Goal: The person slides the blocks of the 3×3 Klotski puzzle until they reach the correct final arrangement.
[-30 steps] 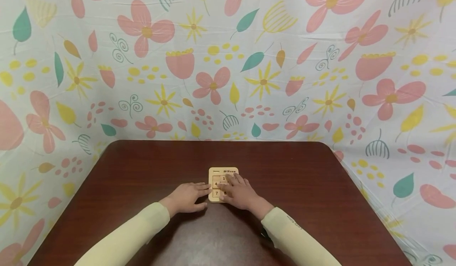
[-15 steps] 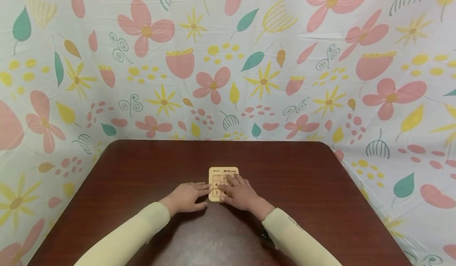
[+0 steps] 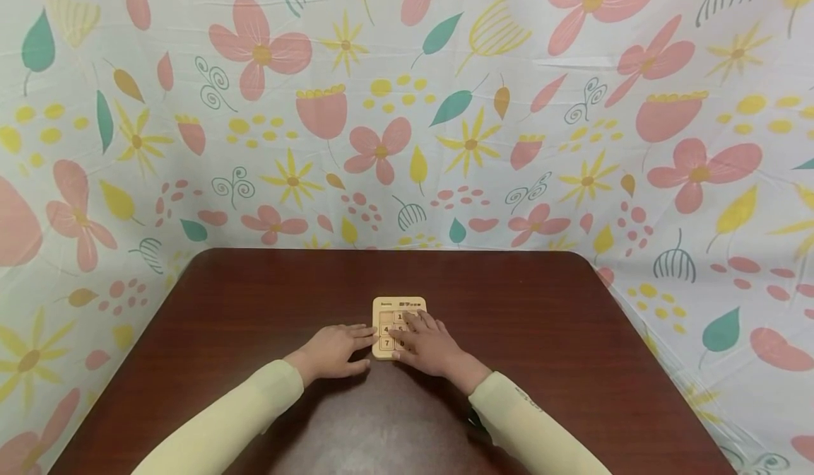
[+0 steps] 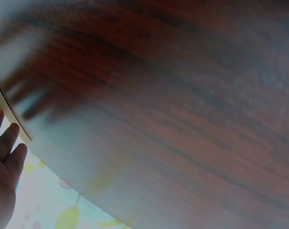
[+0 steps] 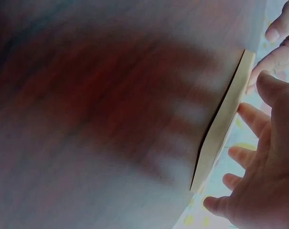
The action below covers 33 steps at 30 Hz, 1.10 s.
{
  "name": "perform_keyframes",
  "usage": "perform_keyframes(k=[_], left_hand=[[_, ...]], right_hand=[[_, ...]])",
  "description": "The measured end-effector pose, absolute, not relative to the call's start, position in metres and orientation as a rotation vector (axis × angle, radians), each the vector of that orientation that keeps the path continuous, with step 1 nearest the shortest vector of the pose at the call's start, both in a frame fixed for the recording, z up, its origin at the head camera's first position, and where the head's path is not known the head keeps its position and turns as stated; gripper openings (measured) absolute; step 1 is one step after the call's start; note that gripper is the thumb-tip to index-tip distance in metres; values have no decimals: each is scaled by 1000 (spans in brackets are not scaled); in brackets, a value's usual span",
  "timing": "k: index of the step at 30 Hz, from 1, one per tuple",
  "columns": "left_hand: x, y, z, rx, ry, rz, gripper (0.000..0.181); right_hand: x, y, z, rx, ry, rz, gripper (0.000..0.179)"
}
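Note:
A pale wooden number slide puzzle (image 3: 388,305) lies flat on the table, its upper-left slot bare of a tile. Tiles 1, 4, 5, 7 and 8 can be made out; the right column is hidden under fingers. At its left edge my left hand (image 3: 333,352) touches the frame with extended fingertips. My right hand (image 3: 432,346) rests over the right side, fingers spread across the tiles. The right wrist view shows the puzzle's edge (image 5: 224,121) side-on, with fingertips of both hands at it. Neither hand grips anything.
The dark reddish-brown table (image 3: 280,284) has rounded far corners. A white cloth (image 3: 394,58) printed with flowers and leaves hangs behind it and along both sides. Light reflects off the tabletop near the front.

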<state>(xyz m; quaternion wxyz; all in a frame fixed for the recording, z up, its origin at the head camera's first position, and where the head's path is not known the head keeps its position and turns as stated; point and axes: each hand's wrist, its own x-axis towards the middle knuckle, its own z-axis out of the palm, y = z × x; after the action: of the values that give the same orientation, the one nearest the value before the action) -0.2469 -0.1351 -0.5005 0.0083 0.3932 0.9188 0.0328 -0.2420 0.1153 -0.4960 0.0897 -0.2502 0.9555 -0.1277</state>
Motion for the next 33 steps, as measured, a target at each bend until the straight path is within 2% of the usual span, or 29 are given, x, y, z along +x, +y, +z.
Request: perform_keyframes(k=[19,33], left_hand=[[-248,-135,-498,1212,2868,117,53],[-246,-136,-498,1217,2869,103,56]], right_hand=[[-242,124,-490,-814,2834,-435,51],[-258,139,-488,-781,2900,-437,49]])
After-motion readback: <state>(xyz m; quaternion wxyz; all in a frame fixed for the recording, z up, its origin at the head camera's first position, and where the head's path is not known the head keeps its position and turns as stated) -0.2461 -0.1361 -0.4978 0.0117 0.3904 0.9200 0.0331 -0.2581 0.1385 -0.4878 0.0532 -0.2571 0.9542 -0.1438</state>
